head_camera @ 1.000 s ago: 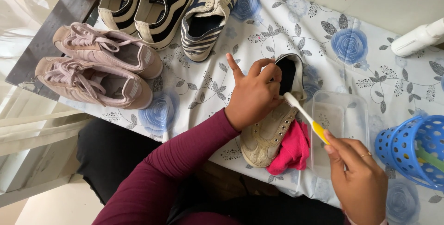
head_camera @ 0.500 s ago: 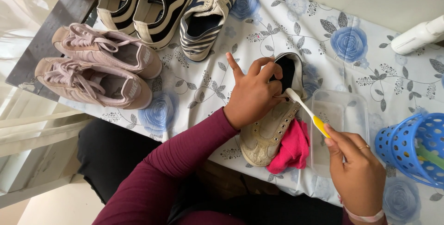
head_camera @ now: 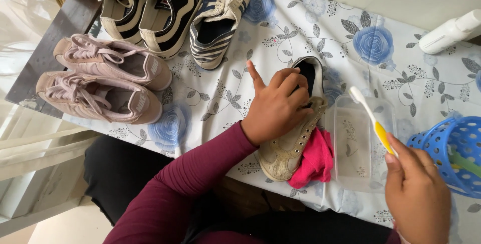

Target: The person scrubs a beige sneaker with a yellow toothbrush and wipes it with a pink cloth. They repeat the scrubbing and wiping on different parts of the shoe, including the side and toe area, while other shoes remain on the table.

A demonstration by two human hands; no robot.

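A person's left hand [head_camera: 278, 103] clamps down on a worn beige shoe [head_camera: 290, 138], fingers curled over its opening, the forefinger pointing away. The right hand [head_camera: 416, 194] is closed on a yellow-handled toothbrush [head_camera: 373, 121], whose bristles hover clear of the shoe, above a clear plastic tub [head_camera: 358, 174] lying between the two hands. A pink cloth [head_camera: 313, 164] sits under the shoe, just beside the left palm. Scrubbing well likely calls for a firm left-hand hold, wetted bristles and short strokes along the stained side, kept off the cloth.
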